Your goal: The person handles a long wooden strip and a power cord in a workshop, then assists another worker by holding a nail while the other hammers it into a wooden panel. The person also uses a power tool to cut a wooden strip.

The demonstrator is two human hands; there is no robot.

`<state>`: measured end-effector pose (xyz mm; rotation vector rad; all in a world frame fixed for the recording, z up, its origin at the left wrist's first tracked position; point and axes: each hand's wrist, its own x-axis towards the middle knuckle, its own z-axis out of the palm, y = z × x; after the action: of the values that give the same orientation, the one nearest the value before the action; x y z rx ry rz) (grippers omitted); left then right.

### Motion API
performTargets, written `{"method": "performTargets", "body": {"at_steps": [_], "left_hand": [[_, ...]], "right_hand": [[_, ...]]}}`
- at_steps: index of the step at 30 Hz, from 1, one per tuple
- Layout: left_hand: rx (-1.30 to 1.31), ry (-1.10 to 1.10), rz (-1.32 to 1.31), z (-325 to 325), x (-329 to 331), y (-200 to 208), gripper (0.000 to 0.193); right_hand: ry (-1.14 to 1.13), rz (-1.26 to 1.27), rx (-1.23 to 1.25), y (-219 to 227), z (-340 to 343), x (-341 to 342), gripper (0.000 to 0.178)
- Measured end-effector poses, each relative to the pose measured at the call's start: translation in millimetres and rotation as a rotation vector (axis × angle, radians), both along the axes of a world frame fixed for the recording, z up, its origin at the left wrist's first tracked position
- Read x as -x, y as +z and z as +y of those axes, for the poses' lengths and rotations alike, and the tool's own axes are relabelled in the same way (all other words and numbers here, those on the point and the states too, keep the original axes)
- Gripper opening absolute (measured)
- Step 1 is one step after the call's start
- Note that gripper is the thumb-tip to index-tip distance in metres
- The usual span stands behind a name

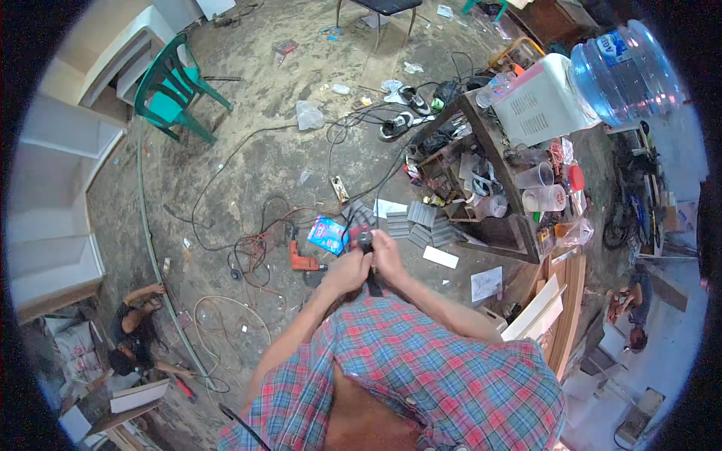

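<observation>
My left hand (350, 271) and my right hand (386, 256) meet in front of my body, both closed around a dark tool with a red part (365, 237). My fingers cover much of it, so its exact kind is unclear. Just left of my hands an orange power drill (304, 260) lies on the floor. A blue packet (328, 234) rests beyond it. Grey ribbed strips (421, 215) lie in short stacks past my right hand, with a white paper piece (440, 257) beside them.
Tangled cords (256, 244) spread over the concrete floor at left. A dark wooden cabinet (519, 203) on the right bears cups and a water dispenser (538, 101). A green chair (171, 94) stands far left. One person (131, 331) crouches at lower left, another (638, 308) is far right.
</observation>
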<state>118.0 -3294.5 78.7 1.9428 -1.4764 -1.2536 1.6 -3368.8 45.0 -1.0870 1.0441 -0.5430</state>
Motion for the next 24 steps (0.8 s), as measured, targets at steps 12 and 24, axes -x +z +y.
{"method": "performTargets", "body": {"at_steps": [12, 24], "left_hand": [[0.438, 0.075, 0.321, 32.2, 23.2, -26.8, 0.034], [-0.544, 0.803, -0.108, 313.8, -68.8, -102.5, 0.033]], "right_hand": [[-0.666, -0.144, -0.003, 28.4, -49.2, 28.0, 0.033], [-0.722, 0.21, -0.116, -127.6, -154.6, 92.5, 0.031]]}}
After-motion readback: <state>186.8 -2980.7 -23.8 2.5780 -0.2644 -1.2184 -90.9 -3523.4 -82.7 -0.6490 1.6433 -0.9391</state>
